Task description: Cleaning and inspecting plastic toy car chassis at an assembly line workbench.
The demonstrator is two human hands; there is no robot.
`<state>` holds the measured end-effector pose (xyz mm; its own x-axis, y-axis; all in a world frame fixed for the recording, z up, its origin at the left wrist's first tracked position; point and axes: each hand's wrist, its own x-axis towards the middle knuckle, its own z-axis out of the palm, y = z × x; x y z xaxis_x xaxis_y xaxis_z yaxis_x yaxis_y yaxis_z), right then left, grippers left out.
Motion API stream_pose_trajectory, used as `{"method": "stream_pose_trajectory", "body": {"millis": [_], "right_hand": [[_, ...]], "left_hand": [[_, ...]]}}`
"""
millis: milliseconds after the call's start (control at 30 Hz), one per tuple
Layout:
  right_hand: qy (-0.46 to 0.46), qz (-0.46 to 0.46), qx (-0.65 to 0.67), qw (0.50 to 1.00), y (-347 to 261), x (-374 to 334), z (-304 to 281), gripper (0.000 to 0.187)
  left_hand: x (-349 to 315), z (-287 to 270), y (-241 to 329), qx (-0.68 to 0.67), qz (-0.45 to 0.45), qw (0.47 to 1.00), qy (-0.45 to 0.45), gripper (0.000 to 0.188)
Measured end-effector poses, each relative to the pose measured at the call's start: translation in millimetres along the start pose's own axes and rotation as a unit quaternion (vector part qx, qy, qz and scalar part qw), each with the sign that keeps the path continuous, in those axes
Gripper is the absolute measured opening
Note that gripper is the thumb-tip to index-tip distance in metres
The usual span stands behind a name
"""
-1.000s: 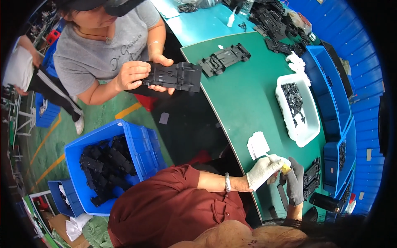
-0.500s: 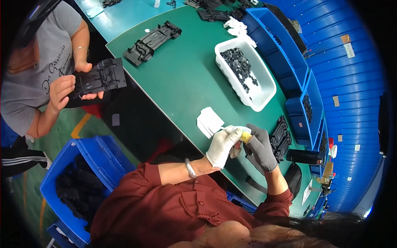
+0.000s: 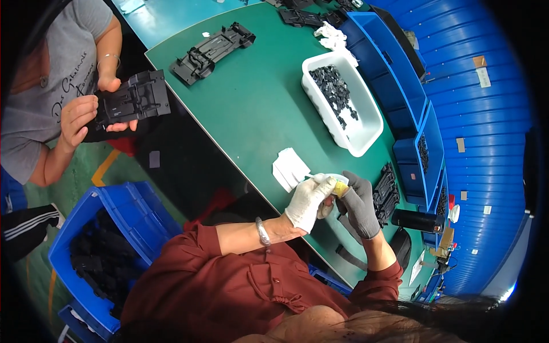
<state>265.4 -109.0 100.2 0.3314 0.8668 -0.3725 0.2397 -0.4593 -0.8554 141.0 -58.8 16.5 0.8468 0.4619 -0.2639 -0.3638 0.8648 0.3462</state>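
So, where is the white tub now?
The white tub stands on the green table, right of centre in the head view, left of the blue bins.

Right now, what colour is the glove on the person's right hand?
The glove on the right hand is grey, seen best in the head view.

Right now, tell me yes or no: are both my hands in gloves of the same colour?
No, the left hand is gloved in white and the right hand in grey.
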Motion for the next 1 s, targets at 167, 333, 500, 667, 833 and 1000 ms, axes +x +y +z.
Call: {"method": "stream_pose_trajectory", "body": {"millis": [167, 333, 500, 667, 833, 1000], "right_hand": [[0.0, 0.012, 0.018, 1.0, -3, -1, 1, 0.028], [0.002, 0.009, 0.016, 1.0, -5, -2, 2, 0.029], [0.003, 0.014, 0.013, 1.0, -8, -3, 4, 0.028], [0.0, 0.013, 0.013, 1.0, -8, -3, 4, 0.028], [0.004, 0.016, 0.008, 1.0, -8, -3, 4, 0.029], [0.009, 0.022, 0.0, 1.0, -10, -4, 5, 0.03]], "left_hand": [[-1, 2, 2, -0.012, -0.021, 1.0, 0.007, 0.034], [-1, 1, 2, -0.031, -0.027, 0.999, 0.005, 0.032], [-1, -2, -1, -0.039, -0.027, 0.999, -0.001, 0.032], [-1, -2, -1, -0.049, -0.026, 0.998, -0.005, 0.032], [-1, -2, -2, -0.051, -0.029, 0.998, -0.001, 0.031], [-3, -2, -2, -0.046, -0.027, 0.999, -0.004, 0.03]]}}
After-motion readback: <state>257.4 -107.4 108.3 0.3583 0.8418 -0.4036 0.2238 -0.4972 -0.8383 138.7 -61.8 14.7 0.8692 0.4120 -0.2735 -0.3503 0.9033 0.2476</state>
